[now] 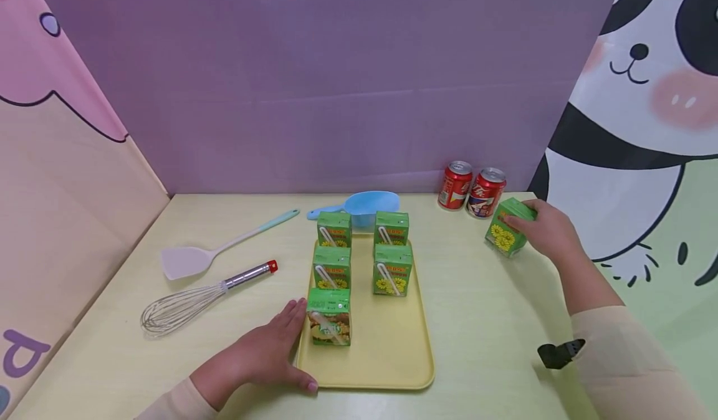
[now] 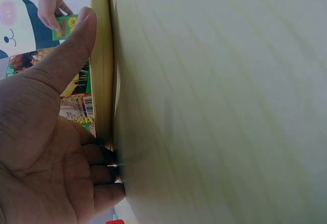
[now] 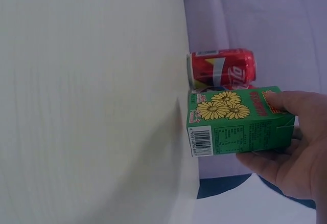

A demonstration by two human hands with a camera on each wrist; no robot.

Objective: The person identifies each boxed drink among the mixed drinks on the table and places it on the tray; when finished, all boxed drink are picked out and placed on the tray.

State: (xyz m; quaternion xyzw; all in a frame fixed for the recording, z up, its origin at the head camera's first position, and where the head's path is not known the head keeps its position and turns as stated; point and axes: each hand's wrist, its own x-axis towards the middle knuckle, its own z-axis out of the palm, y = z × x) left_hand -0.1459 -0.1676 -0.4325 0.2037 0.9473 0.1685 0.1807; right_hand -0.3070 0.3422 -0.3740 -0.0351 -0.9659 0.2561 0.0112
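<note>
My right hand (image 1: 548,230) grips a green drink carton (image 1: 505,227) with yellow flowers on it, tilted, at the right of the table. In the right wrist view thumb and fingers hold the carton (image 3: 237,121) by its top end. My left hand (image 1: 266,348) rests at the left edge of a yellow tray (image 1: 387,351), thumb at the near corner and fingers stretched along the rim. On the tray several cartons stand in two columns: the left column ends in a brown-and-green carton (image 1: 329,320), the right one in a flowered carton (image 1: 392,272).
Two red cans (image 1: 455,186) stand at the back right, close to the held carton. Behind the tray lies a blue scoop (image 1: 370,205). To the left are a white spatula (image 1: 187,262) with a pale green handle and a wire whisk (image 1: 185,309). A purple backdrop (image 1: 348,83) borders the table's back.
</note>
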